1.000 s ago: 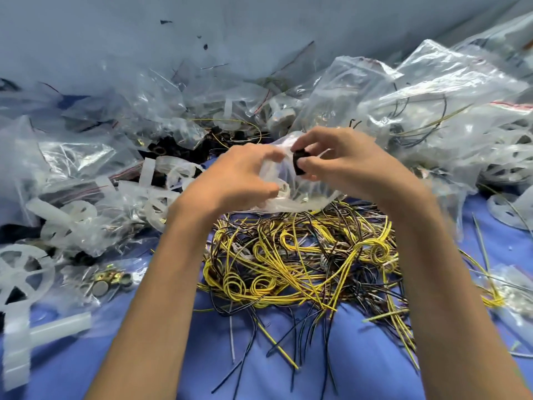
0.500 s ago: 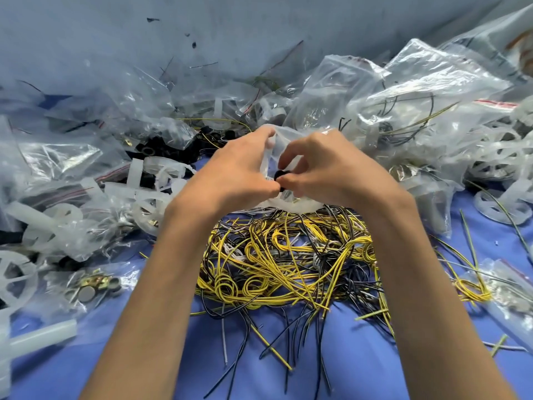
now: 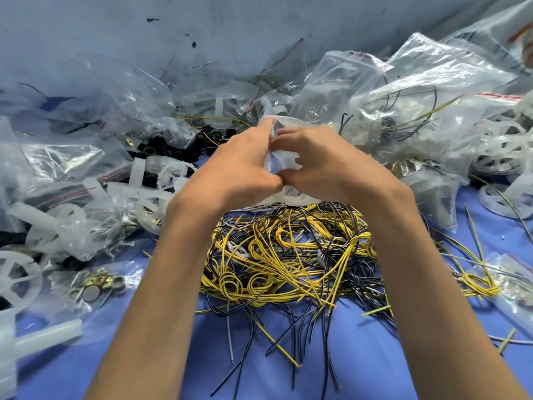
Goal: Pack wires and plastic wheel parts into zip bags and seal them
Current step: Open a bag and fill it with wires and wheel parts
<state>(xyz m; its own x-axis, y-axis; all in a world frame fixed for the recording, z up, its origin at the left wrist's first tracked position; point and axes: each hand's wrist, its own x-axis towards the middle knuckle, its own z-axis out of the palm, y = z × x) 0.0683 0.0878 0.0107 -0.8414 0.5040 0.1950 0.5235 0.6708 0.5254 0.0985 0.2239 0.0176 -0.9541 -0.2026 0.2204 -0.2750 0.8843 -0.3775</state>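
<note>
Head view: far left of the wire pile (image 3: 288, 261), a white plastic wheel (image 3: 17, 277) lies at the frame edge. A small bag of metal discs (image 3: 95, 284) lies nearer the pile on the blue surface (image 3: 346, 368). Over the pile's far edge, the left hand (image 3: 239, 174) has its grip closed, pinching a small clear zip bag (image 3: 278, 157). The right hand (image 3: 328, 166) meets it thumb to thumb, its grip curled tight on the same bag. Right of the pile, filled clear bags (image 3: 432, 90) are heaped, with another wheel (image 3: 496, 199) near them.
</note>
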